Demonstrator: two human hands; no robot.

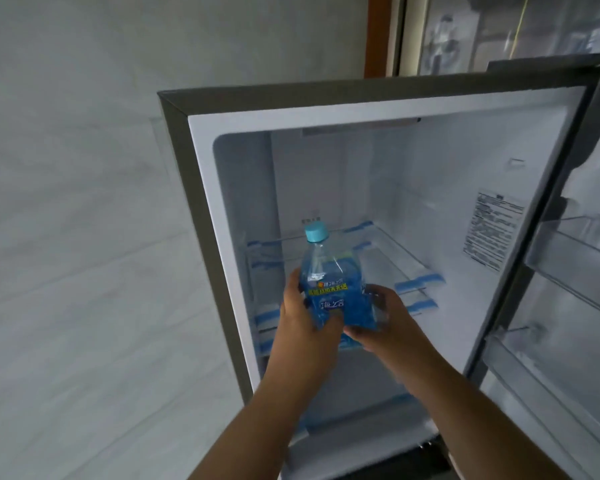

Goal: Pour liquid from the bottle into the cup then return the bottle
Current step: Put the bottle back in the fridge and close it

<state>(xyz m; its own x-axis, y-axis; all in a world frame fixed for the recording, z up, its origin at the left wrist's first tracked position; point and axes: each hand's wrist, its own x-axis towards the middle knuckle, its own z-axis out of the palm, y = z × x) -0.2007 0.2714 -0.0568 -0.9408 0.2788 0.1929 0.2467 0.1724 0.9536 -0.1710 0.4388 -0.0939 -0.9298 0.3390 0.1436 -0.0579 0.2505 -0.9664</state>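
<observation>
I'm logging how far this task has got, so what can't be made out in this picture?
- Cup: none in the head view.
- Bottle base: hidden by the left hand and right hand.
- Bottle label text: blurred.
- Fridge bottom: behind the arms, cut by the lower edge.

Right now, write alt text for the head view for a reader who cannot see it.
Two bare hands, left hand and right hand, hold an upright blue bottle with a light blue cap in front of an open fridge. Its glass shelves look bare, and the door stands open at right.
</observation>
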